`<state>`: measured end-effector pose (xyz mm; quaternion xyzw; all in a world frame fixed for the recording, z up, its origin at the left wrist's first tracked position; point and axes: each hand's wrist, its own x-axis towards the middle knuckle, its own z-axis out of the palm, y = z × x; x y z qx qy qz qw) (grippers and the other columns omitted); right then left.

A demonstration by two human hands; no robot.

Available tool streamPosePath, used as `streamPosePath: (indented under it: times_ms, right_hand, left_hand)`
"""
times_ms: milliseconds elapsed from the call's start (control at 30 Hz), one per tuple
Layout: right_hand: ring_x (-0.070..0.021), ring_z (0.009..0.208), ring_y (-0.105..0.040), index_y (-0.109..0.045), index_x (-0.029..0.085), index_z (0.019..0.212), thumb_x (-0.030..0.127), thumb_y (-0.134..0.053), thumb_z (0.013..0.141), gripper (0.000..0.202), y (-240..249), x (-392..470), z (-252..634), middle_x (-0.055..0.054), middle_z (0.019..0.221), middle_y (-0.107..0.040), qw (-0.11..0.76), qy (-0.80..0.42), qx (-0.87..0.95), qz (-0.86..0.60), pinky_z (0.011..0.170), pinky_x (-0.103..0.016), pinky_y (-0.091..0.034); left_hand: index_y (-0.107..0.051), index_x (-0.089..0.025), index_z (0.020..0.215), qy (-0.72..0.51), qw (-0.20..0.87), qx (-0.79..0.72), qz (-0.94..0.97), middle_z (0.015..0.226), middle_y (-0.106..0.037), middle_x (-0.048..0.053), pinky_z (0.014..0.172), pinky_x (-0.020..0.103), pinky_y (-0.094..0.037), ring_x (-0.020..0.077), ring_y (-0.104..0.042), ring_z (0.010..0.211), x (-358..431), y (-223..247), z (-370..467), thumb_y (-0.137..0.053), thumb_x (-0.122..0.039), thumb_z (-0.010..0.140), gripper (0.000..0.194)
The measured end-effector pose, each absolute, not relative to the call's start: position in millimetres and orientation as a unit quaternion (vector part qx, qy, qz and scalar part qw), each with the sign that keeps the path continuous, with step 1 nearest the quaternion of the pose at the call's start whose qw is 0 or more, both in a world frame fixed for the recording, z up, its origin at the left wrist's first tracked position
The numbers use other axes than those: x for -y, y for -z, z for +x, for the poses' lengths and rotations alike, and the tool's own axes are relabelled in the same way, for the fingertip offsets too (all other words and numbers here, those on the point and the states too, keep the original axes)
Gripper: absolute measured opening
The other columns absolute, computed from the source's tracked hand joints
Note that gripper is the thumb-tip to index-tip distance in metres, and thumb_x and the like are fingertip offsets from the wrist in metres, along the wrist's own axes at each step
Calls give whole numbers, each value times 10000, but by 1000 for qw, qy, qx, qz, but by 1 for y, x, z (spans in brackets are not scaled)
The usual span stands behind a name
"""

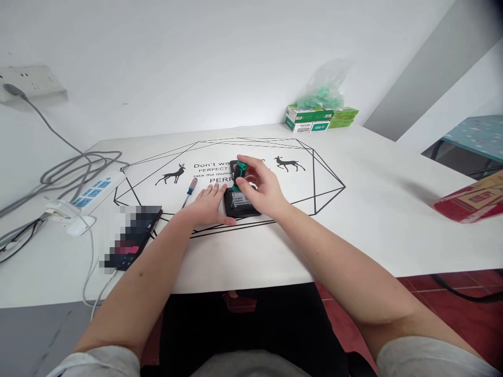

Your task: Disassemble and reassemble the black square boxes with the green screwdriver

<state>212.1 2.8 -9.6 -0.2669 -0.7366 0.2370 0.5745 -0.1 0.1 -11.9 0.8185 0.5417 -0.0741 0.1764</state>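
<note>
1. White table printed with black lines (pixel 243 256); its flat top bears the work, probably for stability.
2. Bare left hand (pixel 208 205); palm down, fingers extended, gripping nothing; seemingly a brace.
3. Bare right hand (pixel 265 183); fingers curled closed about a tool's handle.
4. Black rectangular device with a pale label (pixel 242 204); flat between the hands, left thumb beside its near-left corner.
5. Green-and-black-handled screwdriver (pixel 239 172); held nearly upright over the device, presumably to press straight down.
6. Slim screwdriver with translucent handle (pixel 192 186); lying beyond the left wrist, perhaps kept within reach.
</note>
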Motion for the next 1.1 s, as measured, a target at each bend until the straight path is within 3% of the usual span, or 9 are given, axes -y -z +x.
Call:
streamPosePath:
  times_ms: [367,667,900,1100]
  right_hand:
    - [-213,961,-692,-626,325,1453,394,-630,1001,458,9,-4,214,-81,1257,-727,578,-205,737,-283,790,-395,-693]
    - [-217,975,-692,-601,317,1468,360,-615,1025,445,7,0,212,-89,1304,-741,547,-159,783,-251,761,-389,-669]
    - [-212,911,-694,-634,309,1352,392,-712,985,385,10,0,211,-69,1291,-756,555,-168,771,-264,762,-398,-611]
    - [-224,1026,-677,-683,318,1369,361,-521,1091,325,5,1,213,-72,1234,-751,563,-155,783,-215,907,-443,-596]
  left_hand:
    - [19,-191,1767,68,178,-538,821,1825,67,183,1358,582,-101,398,60,1693,-1,14,-1,-565,-977,759,1405]
    - [18,-136,1761,78,172,-539,821,1829,53,196,1364,564,-102,405,43,1696,1,10,1,-573,-945,774,1407]
    - [-2,-123,1758,73,170,-537,823,1833,30,208,1365,552,-117,415,17,1698,1,9,1,-589,-918,790,1383]
    - [10,-124,1756,75,177,-540,819,1828,53,207,1364,566,-111,426,37,1693,2,7,2,-589,-937,779,1405]
